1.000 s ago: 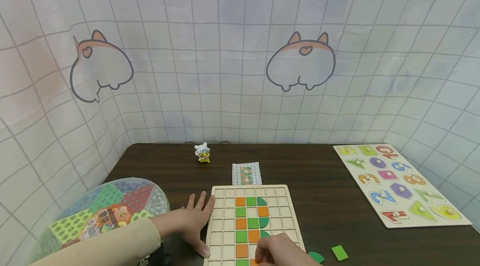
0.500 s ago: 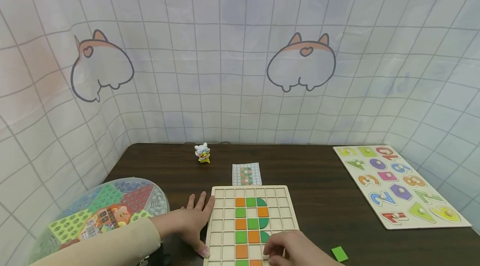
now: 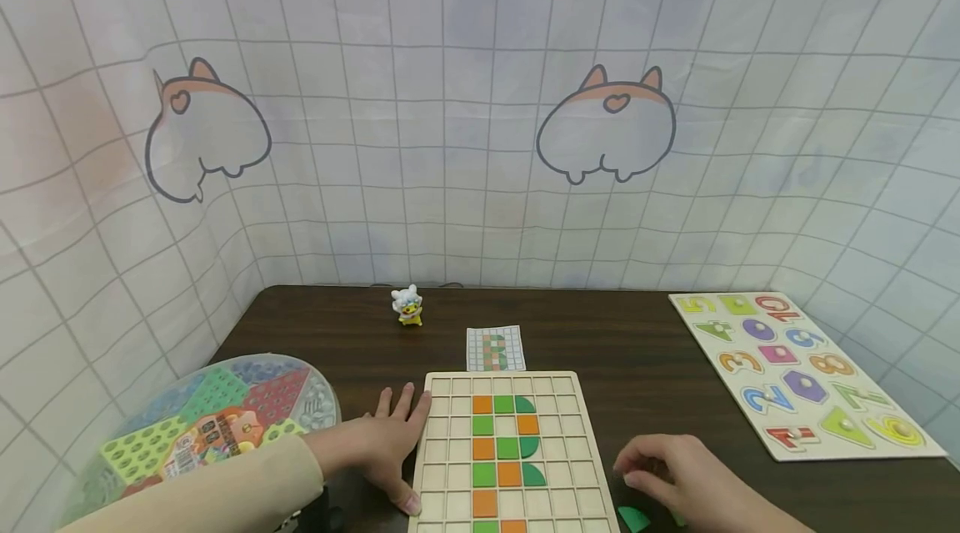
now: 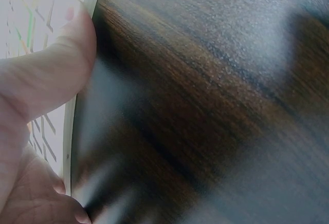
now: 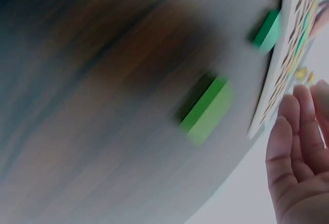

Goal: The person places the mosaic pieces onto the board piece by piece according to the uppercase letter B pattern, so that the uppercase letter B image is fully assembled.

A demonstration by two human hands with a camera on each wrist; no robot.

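A wooden grid board [image 3: 577, 508] lies on the dark table, with orange square tiles [image 3: 484, 504], light green square tiles [image 3: 483, 475] and dark green quarter-round tiles [image 3: 533, 475] in its cells. My left hand [image 3: 386, 445] rests with spread fingers along its left edge, the thumb [image 4: 67, 54] lying on the rim. Right of the board my right hand [image 3: 686, 479] hovers over the table, fingers loosely bent and holding nothing. Below it are a loose light green square tile [image 5: 208, 110], mostly hidden by that hand in the head view, and a dark green quarter-round tile [image 3: 634, 519].
Behind the board lies a printed pattern card [image 3: 496, 349], with a small white-and-yellow figurine [image 3: 408, 305] farther back. A round clear container [image 3: 251, 366] stands at the left. A number-and-shape puzzle board [image 3: 795, 366] lies at the right.
My right hand has left the board and moved right, over the loose green tiles. The left hand stays at the board's left edge.
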